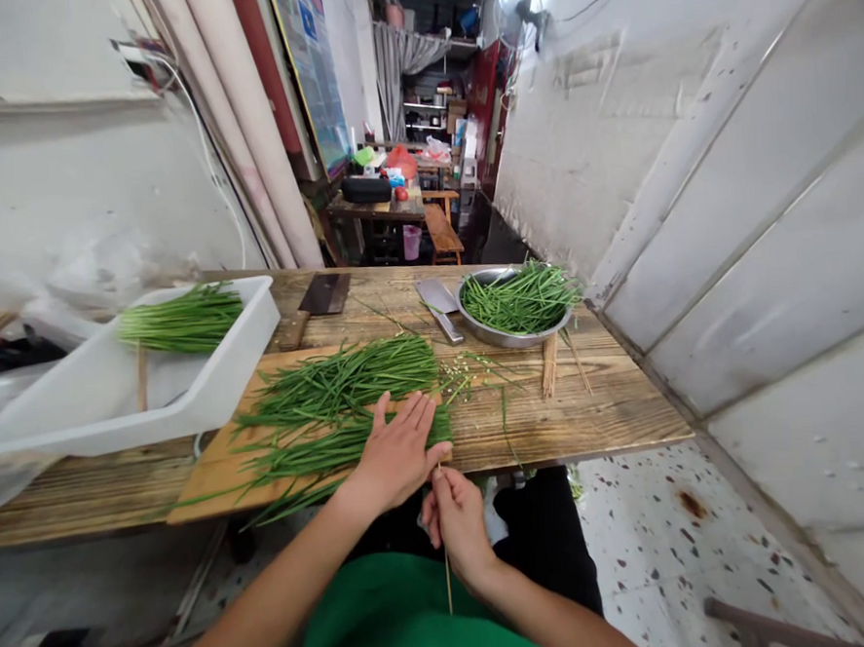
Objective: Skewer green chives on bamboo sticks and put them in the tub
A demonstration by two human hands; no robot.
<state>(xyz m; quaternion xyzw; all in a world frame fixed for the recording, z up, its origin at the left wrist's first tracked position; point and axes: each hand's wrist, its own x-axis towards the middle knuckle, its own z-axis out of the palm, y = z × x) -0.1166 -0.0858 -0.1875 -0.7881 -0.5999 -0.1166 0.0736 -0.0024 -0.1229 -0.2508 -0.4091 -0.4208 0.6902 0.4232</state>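
Note:
My left hand (401,447) lies flat with its fingers stretched out, pressing on the near bunch of garlic chives (315,453). Those chives rest on a wooden cutting board (214,478), their cut ends toward the right. Just below, at the table's front edge, my right hand (458,517) pinches a thin bamboo skewer (448,576). Its tip points at the chive ends by my left thumb, and whether it has entered them I cannot tell. A larger pile of chives (362,372) lies behind on the same board.
A white tray (224,405) at left holds skewered chives (183,319). Behind the board lie a dark cleaver (326,294) and a metal-handled cleaver (440,303). At right stands a steel bowl (506,338) of chives, with loose skewers (550,365) beside it. Chive scraps (464,372) litter the tabletop.

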